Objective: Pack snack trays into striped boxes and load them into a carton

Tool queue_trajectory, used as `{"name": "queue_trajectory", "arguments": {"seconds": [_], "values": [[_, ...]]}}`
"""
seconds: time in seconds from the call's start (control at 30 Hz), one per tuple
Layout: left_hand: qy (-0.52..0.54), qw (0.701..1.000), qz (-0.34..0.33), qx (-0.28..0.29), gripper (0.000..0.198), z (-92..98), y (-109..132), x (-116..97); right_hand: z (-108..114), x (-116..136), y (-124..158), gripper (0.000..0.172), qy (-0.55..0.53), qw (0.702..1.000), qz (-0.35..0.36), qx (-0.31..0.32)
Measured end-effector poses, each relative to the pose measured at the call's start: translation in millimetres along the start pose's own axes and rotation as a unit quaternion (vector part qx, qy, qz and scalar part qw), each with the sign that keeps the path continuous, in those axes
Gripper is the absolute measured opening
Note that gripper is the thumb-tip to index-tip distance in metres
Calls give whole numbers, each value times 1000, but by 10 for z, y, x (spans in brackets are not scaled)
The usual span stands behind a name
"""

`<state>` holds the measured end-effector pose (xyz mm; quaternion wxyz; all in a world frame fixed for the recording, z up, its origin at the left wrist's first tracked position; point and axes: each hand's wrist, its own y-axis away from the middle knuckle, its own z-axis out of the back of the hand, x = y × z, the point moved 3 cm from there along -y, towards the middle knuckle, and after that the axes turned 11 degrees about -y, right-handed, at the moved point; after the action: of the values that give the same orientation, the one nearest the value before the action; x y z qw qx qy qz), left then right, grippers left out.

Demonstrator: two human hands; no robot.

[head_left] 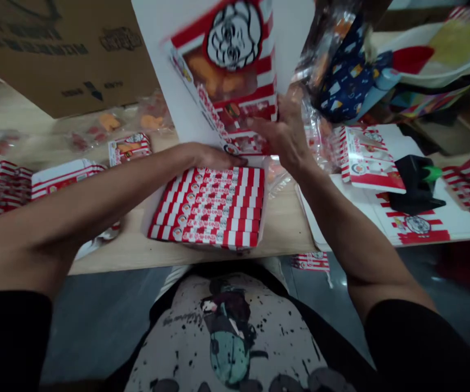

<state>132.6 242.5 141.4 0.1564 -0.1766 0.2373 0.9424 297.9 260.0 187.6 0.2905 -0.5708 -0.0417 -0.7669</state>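
A carton (147, 215) with a raised white lid (157, 49) stands on the table, holding a tight row of red-and-white striped boxes (206, 207). My left hand (214, 155) lies at the back of that row, near the lid's fold. Its fingers look stretched out, partly hidden. In front of the lid, my right hand (286, 133) grips the lower right side of a tilted striped box (239, 90). This box has a printed face and orange pieces in its window; its edges are slightly blurred.
A large brown carton (67, 54) stands at the back left, near bagged orange pieces (110, 121). More striped boxes (2, 188) lie left. On the right are flat printed cartons (371, 158), a black tape dispenser (416, 182) and a dark blue patterned cloth item (343, 76).
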Motion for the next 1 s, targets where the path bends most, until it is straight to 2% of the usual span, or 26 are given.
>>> {"name": "queue_trajectory", "arguments": {"seconds": [0.07,0.1,0.17,0.23,0.33,0.43,0.5,0.57,0.67,0.73,0.9,1.0], "values": [[-31,999,-22,36,69,53,143,-25,2,37,1,25,-34,998,50,-36],[-43,997,-39,53,69,86,246,-39,1,51,-11,25,-41,997,64,-35],[-78,990,-74,87,70,135,490,-58,-4,99,-54,26,-37,997,68,5],[-125,985,-71,90,70,153,723,-47,-4,225,-93,24,-10,995,78,62],[-191,981,-19,29,66,109,953,-4,-51,546,-103,22,131,975,97,153],[-238,970,33,-34,62,-7,1070,22,-150,845,-99,30,292,927,104,210],[-277,956,55,-86,59,-75,1143,25,-193,933,-128,32,342,905,92,238],[-327,933,65,-138,55,-117,1241,30,-189,918,-183,28,348,900,60,258],[-369,908,68,-186,47,-134,1419,69,-160,808,-235,23,315,906,23,281],[-358,908,66,-207,43,-121,1528,112,-173,751,-218,21,310,907,30,282],[-285,926,62,-241,34,-109,1656,196,-274,720,-132,11,312,919,45,237],[-257,926,75,-267,32,-136,1670,216,-288,720,-145,14,346,899,31,267]]}}
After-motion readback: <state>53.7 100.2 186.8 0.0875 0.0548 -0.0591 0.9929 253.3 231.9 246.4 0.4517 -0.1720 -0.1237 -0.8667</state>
